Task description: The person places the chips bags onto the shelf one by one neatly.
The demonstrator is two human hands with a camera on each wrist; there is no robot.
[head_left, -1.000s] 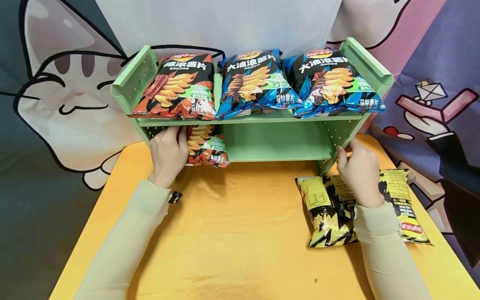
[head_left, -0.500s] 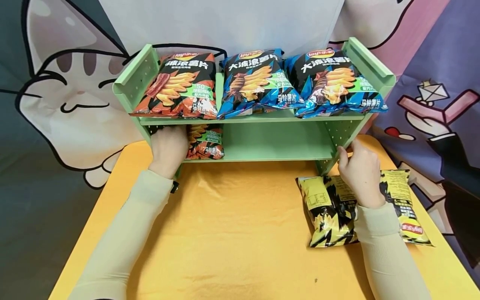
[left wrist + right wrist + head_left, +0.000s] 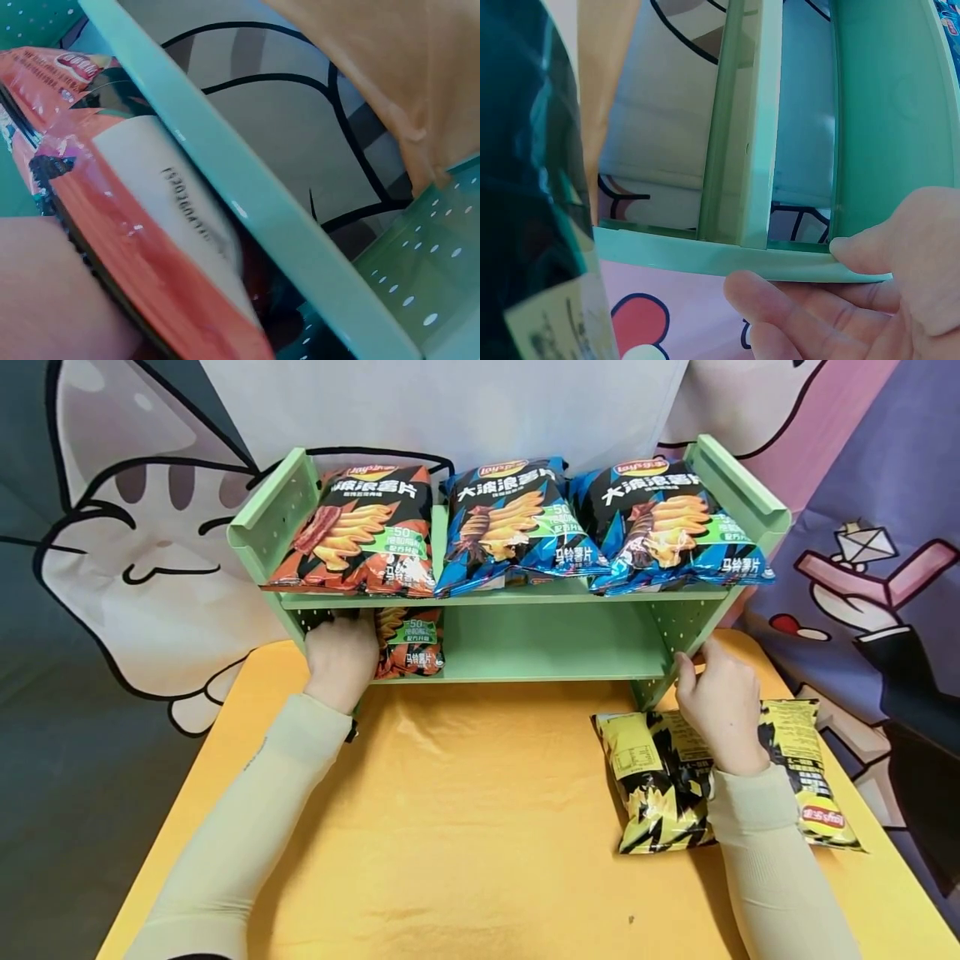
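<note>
A green two-tier shelf rack [image 3: 555,643] stands at the back of the table. Inside the left end of its lower tier, my left hand [image 3: 341,660] holds a red-and-black bag of potato chips [image 3: 415,643]; most of its fingers are hidden. Close up in the left wrist view, the same red bag [image 3: 157,225] lies beside a green rail. At the other end, my right hand [image 3: 720,706] grips the front edge of the side panel. Thumb and fingers of the right hand [image 3: 840,307] lie on opposite sides of that edge in the right wrist view.
On the upper tier sit a red bag of chips [image 3: 352,539] and two blue bags, one in the middle [image 3: 517,527] and one at the right [image 3: 667,527]. Yellow-and-black chip bags [image 3: 637,777] lie on the yellow table [image 3: 480,843] under the right forearm.
My left hand has pushed the red bag deeper into the lower tier, so its front edge no longer hangs over the shelf's lip. The right hand keeps its place on the side panel.
</note>
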